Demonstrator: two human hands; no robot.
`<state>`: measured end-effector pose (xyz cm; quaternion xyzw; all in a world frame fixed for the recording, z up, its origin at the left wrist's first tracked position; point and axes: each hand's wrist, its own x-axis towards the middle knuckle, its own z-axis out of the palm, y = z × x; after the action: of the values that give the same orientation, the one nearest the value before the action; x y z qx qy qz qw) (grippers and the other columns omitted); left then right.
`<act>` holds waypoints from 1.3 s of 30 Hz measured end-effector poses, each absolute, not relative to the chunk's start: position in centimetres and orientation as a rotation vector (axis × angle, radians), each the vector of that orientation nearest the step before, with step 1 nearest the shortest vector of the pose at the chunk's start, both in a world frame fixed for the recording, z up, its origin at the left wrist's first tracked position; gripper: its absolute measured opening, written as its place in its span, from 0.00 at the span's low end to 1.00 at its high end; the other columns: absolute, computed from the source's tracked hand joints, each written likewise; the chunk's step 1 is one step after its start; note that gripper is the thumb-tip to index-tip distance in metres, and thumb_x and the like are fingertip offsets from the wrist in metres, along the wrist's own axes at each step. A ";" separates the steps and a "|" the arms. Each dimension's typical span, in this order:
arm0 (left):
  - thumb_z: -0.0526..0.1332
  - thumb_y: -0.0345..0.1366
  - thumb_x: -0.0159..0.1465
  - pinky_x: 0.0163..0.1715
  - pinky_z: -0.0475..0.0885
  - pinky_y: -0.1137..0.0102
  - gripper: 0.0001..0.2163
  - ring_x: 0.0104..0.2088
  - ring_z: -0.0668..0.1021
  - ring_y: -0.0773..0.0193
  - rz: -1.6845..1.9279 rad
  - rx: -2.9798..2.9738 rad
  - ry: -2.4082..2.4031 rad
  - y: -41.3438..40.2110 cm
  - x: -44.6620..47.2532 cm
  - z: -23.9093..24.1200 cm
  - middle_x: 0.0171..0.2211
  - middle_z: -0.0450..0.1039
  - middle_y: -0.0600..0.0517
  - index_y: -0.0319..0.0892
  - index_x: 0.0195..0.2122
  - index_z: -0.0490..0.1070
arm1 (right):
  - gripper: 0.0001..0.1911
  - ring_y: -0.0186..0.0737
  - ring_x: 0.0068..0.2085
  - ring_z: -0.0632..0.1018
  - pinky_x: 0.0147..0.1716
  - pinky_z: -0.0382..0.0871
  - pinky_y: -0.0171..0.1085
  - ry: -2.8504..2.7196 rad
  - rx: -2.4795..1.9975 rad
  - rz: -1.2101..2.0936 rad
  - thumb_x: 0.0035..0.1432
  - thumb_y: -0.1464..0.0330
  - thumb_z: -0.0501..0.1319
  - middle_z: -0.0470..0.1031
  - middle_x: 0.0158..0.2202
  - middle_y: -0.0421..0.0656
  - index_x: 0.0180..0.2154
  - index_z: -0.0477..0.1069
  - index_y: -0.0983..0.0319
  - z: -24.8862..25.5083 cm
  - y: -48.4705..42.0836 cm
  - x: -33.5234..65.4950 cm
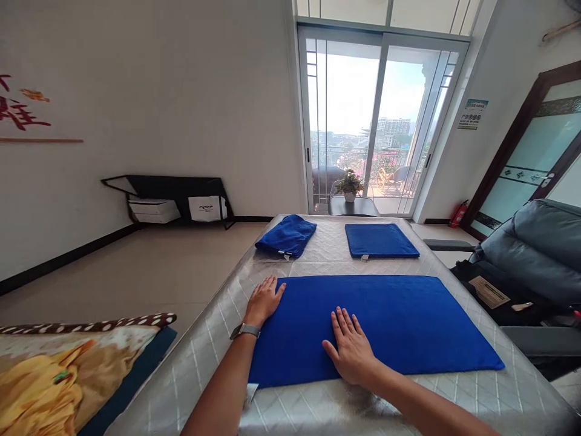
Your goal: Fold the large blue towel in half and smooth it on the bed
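A blue towel [408, 321] lies spread flat across the table in front of me, a white tag at its near left corner. My left hand [264, 301] rests flat on the towel's left edge, fingers stretched out, a watch on the wrist. On the towel's near middle part, my right hand [349, 348] lies palm down with its fingers extended. Neither hand grips anything. Farther back are a neatly folded blue towel [381, 240] on the right and a crumpled-looking blue towel [287, 235] on the left, each showing a small tag.
A silvery quilted cover [204, 369] lies over the table. Yellow cloth [40, 387] is on bedding at left. A grey armchair [531, 248] stands at right. Beyond the table is a potted plant [349, 186] before the sliding glass door. A black rack [177, 188] sits by the wall.
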<state>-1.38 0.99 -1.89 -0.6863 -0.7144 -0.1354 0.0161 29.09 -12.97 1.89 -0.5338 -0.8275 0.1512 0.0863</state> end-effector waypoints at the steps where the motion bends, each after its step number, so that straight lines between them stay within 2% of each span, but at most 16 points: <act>1: 0.42 0.51 0.72 0.66 0.51 0.58 0.30 0.68 0.59 0.54 -0.419 -2.136 -2.223 1.0 -1.4 -1.9 0.68 0.56 0.40 0.34 0.66 0.59 | 0.41 0.45 0.72 0.41 0.69 0.34 0.51 -2.446 -1.648 0.421 0.67 0.45 0.35 0.36 0.72 0.47 0.71 0.40 0.66 1.8 -12.9 30.7; 7: 0.42 0.50 0.72 0.66 0.51 0.57 0.31 0.68 0.58 0.54 -0.393 -2.145 -2.235 1.0 -1.4 -1.8 0.68 0.56 0.39 0.31 0.67 0.58 | 0.44 0.45 0.72 0.43 0.69 0.35 0.50 -2.249 -1.989 0.194 0.65 0.43 0.35 0.40 0.73 0.46 0.70 0.43 0.64 0.0 -12.5 41.1; 14: 0.43 0.49 0.72 0.66 0.53 0.56 0.29 0.67 0.60 0.52 -0.407 -2.141 -2.212 1.2 -1.6 -2.1 0.67 0.59 0.40 0.33 0.66 0.60 | 0.44 0.46 0.71 0.47 0.69 0.39 0.51 -2.078 -2.211 -0.092 0.64 0.44 0.34 0.44 0.72 0.47 0.70 0.47 0.64 -3.2 -12.0 52.2; 21: 0.41 0.51 0.72 0.67 0.51 0.57 0.31 0.69 0.58 0.54 -0.391 -2.175 -2.235 1.2 -1.8 -2.2 0.68 0.56 0.41 0.33 0.67 0.58 | 0.42 0.49 0.71 0.49 0.68 0.45 0.54 -1.968 -2.308 -0.125 0.64 0.47 0.32 0.45 0.72 0.48 0.70 0.48 0.64 -4.2 -11.3 61.5; 28: 0.42 0.50 0.71 0.67 0.51 0.56 0.31 0.68 0.59 0.53 -0.382 -2.183 -2.213 1.5 -2.1 -2.4 0.68 0.56 0.40 0.32 0.67 0.58 | 0.40 0.47 0.71 0.49 0.67 0.47 0.53 -1.949 -2.289 -0.129 0.65 0.47 0.35 0.46 0.72 0.47 0.70 0.47 0.61 -4.7 -11.4 63.4; 39: 0.42 0.51 0.71 0.67 0.51 0.56 0.32 0.69 0.57 0.54 -0.369 -2.182 -2.224 1.4 -1.9 -2.3 0.68 0.55 0.40 0.32 0.67 0.57 | 0.42 0.47 0.71 0.49 0.68 0.45 0.52 -1.947 -2.299 -0.142 0.64 0.46 0.34 0.46 0.72 0.48 0.70 0.48 0.63 -4.9 -11.3 63.4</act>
<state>-1.89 1.40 -2.31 -0.6955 -0.7088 -0.1177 0.0022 63.37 -11.31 -4.93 -0.7608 -0.6442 -0.0471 0.0625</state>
